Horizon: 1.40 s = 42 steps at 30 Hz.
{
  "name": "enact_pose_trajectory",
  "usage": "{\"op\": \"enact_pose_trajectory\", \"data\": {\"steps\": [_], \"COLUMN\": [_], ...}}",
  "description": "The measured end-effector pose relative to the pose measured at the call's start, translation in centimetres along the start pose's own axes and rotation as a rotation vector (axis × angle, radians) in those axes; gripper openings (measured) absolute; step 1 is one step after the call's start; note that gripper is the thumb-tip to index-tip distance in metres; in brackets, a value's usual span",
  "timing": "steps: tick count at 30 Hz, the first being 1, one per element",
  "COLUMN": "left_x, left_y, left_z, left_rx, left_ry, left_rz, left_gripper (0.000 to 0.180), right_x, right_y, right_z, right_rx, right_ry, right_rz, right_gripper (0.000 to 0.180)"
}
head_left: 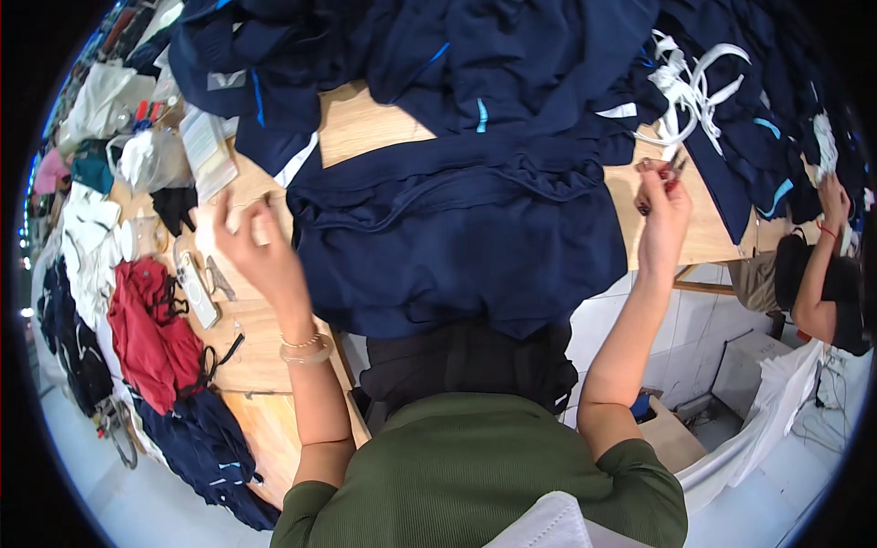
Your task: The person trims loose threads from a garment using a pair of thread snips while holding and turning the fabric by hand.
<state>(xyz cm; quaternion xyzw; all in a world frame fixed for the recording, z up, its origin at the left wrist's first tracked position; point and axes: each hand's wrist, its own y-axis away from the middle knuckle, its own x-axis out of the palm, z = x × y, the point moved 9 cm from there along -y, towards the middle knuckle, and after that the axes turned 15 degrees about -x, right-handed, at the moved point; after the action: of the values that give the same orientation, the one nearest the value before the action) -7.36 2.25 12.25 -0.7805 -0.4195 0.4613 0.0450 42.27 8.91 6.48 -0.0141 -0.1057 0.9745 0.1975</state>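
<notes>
A navy blue garment [457, 247] with a gathered waistband lies in front of me, its near edge hanging over the table edge. My left hand [251, 242] is raised by its left side, fingers curled but apart and somewhat blurred; I see nothing held in it. Beyond the garment's right side, my right hand [665, 205] is closed around a small metal tool with red on it, apparently thread snips [673, 173]. A tangle of white cords [690, 91] lies just past that hand on more navy garments [530, 73].
Left on the wooden table [260, 342] are a long white object [196, 290], a red garment [155, 333], a clear plastic packet [208, 151] and white plastic bags [151, 160]. More navy clothing [196, 443] hangs at lower left. Another person's hand [831, 199] touches fabric at far right.
</notes>
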Motion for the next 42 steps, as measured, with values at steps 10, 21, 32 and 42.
{"op": "enact_pose_trajectory", "data": {"steps": [10,21,32,42], "left_x": [10.3,14.2,15.6,15.3], "left_y": [10.8,14.3,14.4,15.0], "left_z": [-21.5,-24.4,-22.5,-21.4], "left_rx": [0.325,0.293,0.108,-0.009], "left_ry": [0.629,0.555,0.794,0.846], "left_rz": [0.726,0.707,1.029,1.124], "left_gripper": [0.011,0.011,0.004,0.005], "right_x": [2.5,4.2,4.2,2.9], "right_y": [1.8,3.0,2.8,5.7], "right_z": [-0.3,-2.4,-0.4,0.5], "right_rx": [0.081,0.083,0.032,0.440], "right_ry": [0.092,-0.038,-0.097,-0.280], "right_rz": [0.090,0.128,0.138,0.252], "right_gripper": [0.017,0.024,0.019,0.024]}}
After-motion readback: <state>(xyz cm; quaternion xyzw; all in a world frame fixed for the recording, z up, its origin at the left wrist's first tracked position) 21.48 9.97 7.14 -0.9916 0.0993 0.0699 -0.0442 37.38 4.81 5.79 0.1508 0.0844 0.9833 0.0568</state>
